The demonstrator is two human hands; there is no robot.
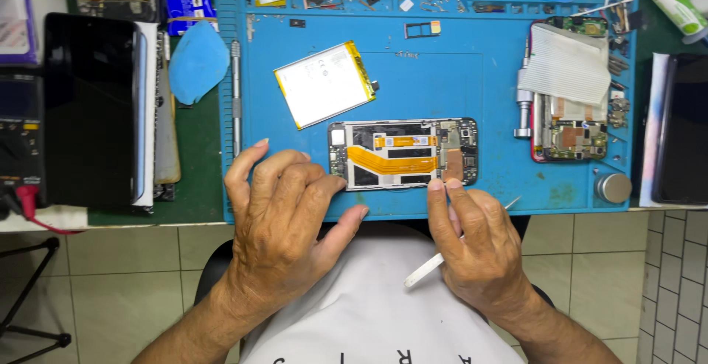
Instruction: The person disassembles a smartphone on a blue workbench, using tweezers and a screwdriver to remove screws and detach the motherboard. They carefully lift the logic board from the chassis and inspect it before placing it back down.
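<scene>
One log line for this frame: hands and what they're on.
left hand: steadies opened phone at left end | right hand: holds white tool, fingertips at phone's right end | white battery: loose on blue mat

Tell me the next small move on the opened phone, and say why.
Probably bring the white tool in the right hand forward to the phone's lower right corner. That hand's fingertips already rest at that edge, the tool's tip points away from the phone, and the left hand steadies the phone's left end.
</scene>
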